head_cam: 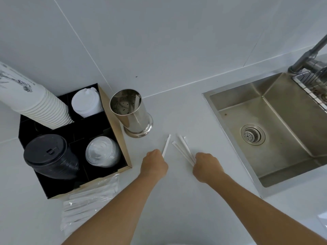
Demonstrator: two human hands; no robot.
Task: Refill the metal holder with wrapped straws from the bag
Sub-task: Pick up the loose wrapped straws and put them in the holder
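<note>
The shiny metal holder (133, 113) stands upright on the white counter, just right of the cup organiser; one wrapped straw seems to lean inside its far wall. My left hand (153, 165) is closed on a single wrapped straw (166, 145) that points up toward the holder's base. My right hand (207, 167) grips a bundle of several wrapped straws (184, 149), fanned up and to the left. The clear plastic bag (88, 200) with more wrapped straws lies on the counter at the lower left, partly under my left forearm.
A black cup organiser (113, 121) holds stacked paper cups (35, 105), white lids (86, 103), black lids (51, 156) and clear lids (102, 151). A steel sink (230, 96) with a drain (252, 135), faucet (307, 57) and wire rack sits to the right.
</note>
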